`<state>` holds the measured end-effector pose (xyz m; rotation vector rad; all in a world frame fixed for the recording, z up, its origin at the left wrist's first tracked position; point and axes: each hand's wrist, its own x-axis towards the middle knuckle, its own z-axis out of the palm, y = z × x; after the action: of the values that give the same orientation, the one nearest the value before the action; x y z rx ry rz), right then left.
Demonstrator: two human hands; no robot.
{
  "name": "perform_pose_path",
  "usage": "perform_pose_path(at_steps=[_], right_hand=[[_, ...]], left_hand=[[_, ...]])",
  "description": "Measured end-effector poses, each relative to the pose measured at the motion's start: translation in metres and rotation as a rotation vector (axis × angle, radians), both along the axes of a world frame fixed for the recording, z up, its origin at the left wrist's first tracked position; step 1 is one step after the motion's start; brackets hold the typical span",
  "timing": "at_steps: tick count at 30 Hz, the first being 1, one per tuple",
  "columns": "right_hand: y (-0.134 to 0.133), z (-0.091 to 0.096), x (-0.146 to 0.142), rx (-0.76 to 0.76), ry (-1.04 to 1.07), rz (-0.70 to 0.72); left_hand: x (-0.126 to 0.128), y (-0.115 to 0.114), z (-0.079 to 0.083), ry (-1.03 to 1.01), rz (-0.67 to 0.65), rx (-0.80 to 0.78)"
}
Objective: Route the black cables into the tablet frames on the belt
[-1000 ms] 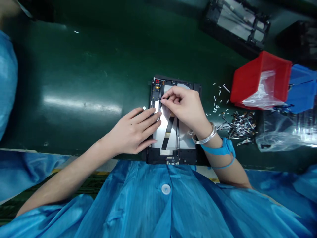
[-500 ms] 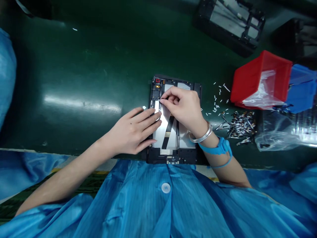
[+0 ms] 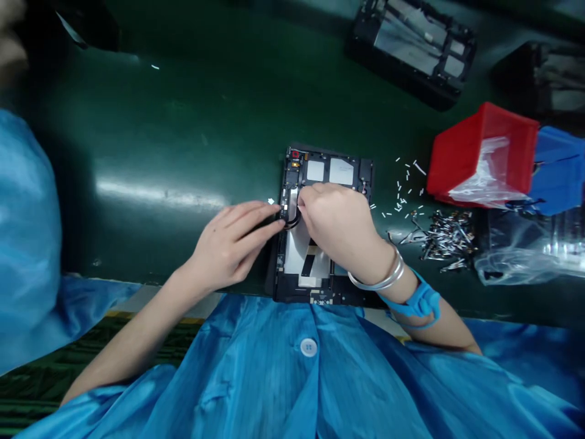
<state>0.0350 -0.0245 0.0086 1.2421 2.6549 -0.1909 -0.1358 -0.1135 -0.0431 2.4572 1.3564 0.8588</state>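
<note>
An opened tablet (image 3: 297, 286) lies on the green table in front of me, its inside facing up. Pale battery surfaces, a black ribbon cable and small boards show in it. My right hand (image 3: 340, 222) is over its middle, closed in a pinch. From those fingertips a thin dark cable (image 3: 292, 225) curves toward the tablet's left edge; its pinched end is hidden. My left hand (image 3: 233, 241) reaches in from the left with fingers stretched out, the tips touching the tablet's left edge beside the cable. A small white piece (image 3: 271, 201) sits just left of the tablet.
To the right are a red bin (image 3: 457, 152) with clear plastic in it, a blue bin (image 3: 557, 164), a pile of small metallic parts (image 3: 450, 238) and a plastic bag (image 3: 512, 256). White scraps (image 3: 401, 201) lie scattered nearby. More devices (image 3: 411, 49) stand behind. A person's blue sleeve (image 3: 27, 244) is at left.
My right hand has moved slightly down and turned over the tablet, and the dark cable now bends in a curve. My left fingers have drawn back to the left edge.
</note>
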Motion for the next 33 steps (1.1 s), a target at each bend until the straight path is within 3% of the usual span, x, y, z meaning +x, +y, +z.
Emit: perform_pose_path(at_steps=[3, 6, 11, 14, 16, 20, 22, 25, 29, 33], right_hand=[[0.003, 0.004, -0.004, -0.015, -0.042, 0.04], [0.007, 0.006, 0.014, -0.022, 0.03, -0.019], [0.013, 0.009, 0.085, 0.15, 0.293, -0.446], [0.011, 0.006, 0.121, 0.251, 0.158, -0.715], [0.004, 0.001, 0.135, 0.278, 0.129, -0.775], [-0.024, -0.012, 0.136, 0.153, 0.251, -0.705], [-0.04, -0.02, 0.13, 0.017, 0.284, -0.625], [-0.06, -0.032, 0.119, -0.094, 0.249, -0.532], [-0.073, -0.041, 0.111, -0.091, 0.217, -0.543], [-0.069, -0.038, 0.108, -0.201, 0.369, -0.562]], left_hand=[[0.001, -0.01, -0.007, 0.079, -0.011, 0.037], [0.003, -0.013, -0.009, 0.093, 0.004, 0.047], [0.009, -0.011, -0.01, 0.101, 0.032, 0.057], [0.012, -0.01, -0.01, 0.124, 0.08, 0.031], [0.012, -0.01, -0.009, 0.108, 0.101, -0.007], [0.018, -0.021, -0.005, -0.078, 0.152, -0.138], [0.026, -0.033, -0.005, -0.181, 0.298, -0.185], [0.045, -0.053, -0.005, -0.173, 0.471, -0.223], [0.068, -0.067, -0.005, -0.22, 0.52, -0.291], [0.07, -0.069, -0.001, -0.52, 0.523, -0.493]])
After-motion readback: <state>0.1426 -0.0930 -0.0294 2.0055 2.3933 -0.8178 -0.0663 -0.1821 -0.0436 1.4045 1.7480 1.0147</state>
